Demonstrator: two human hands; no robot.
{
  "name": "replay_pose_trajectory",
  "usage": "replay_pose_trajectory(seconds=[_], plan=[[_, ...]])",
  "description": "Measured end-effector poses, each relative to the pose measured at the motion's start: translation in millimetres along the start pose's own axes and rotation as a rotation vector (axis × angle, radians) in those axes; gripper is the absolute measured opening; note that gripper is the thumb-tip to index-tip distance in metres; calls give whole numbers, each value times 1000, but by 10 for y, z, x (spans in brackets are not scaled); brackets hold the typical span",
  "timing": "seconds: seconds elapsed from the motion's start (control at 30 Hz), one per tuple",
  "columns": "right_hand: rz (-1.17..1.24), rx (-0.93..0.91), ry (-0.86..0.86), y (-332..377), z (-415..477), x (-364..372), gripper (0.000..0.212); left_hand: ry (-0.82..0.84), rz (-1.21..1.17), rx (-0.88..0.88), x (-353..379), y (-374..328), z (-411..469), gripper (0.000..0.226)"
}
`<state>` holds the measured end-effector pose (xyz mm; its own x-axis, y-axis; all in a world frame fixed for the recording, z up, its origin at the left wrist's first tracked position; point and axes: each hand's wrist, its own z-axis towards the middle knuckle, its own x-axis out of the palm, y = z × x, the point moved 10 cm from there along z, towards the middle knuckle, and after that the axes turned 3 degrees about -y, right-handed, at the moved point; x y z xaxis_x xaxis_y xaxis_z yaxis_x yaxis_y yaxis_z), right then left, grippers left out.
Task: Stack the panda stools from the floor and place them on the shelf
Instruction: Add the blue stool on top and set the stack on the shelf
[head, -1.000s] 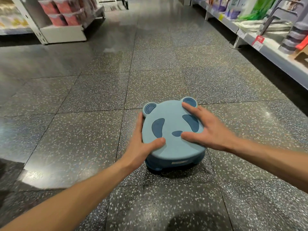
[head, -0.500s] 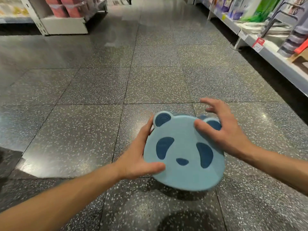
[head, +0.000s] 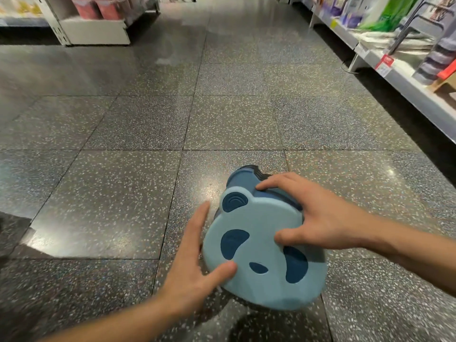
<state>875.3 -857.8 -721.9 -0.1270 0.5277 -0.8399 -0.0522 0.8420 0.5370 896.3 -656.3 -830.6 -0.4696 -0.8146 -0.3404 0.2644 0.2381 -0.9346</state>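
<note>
A light blue panda stool (head: pixel 261 245) with dark blue ears, eye patches and nose is tilted toward me, lifted off the dark speckled floor. Its darker blue base shows behind the top edge. My left hand (head: pixel 197 262) holds its left rim, thumb on the seat. My right hand (head: pixel 313 218) grips the upper right rim over one ear, thumb pressed on the face. The store shelf (head: pixel 404 87) runs along the right side.
The right shelf carries packaged goods and a red price tag (head: pixel 385 62). A white shelving unit (head: pixel 96 30) with red containers stands at the far left. Glossy terrazzo floor tiles (head: pixel 123 193) stretch between them.
The stool has come up from the floor and toward me, tilting its face to the camera. My right hand shifted from the seat top to the upper right rim.
</note>
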Motion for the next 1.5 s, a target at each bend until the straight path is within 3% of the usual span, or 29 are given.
replay_pose_trajectory(seconds=[0.1,0.2,0.3,0.4,0.63,0.77,0.87,0.97,1.07,1.23,1.37,1.5], plan=[[-80,21,-79,120,-149,90,92,-135,-175,-214,159,227,-458,114],[-199,22,-66,245,-337,316,93,-152,-87,-168,137,169,-478,120],[-265,-29,-97,346,-458,498,89,-63,-43,-30,87,71,-296,130],[-367,-72,-125,344,-522,675,86,-45,-30,-25,100,207,-252,132],[-597,-172,-70,160,-513,1100,75,-100,68,-30,336,379,-315,110],[-367,-154,-200,32,-491,837,68,-48,-29,-31,363,239,-153,94],[-193,-88,-392,-132,-554,487,74,52,-36,29,277,71,78,92],[-79,147,-477,-579,-584,292,85,127,45,58,239,-31,452,98],[159,381,-374,-1039,-571,460,100,200,100,83,336,-125,725,103],[398,343,-369,-1147,-432,574,110,215,38,2,360,-51,1006,106],[411,340,-434,-1199,-394,516,101,252,23,-8,392,2,1128,107],[394,340,-465,-1245,-421,529,89,189,-40,-6,407,57,1131,109]])
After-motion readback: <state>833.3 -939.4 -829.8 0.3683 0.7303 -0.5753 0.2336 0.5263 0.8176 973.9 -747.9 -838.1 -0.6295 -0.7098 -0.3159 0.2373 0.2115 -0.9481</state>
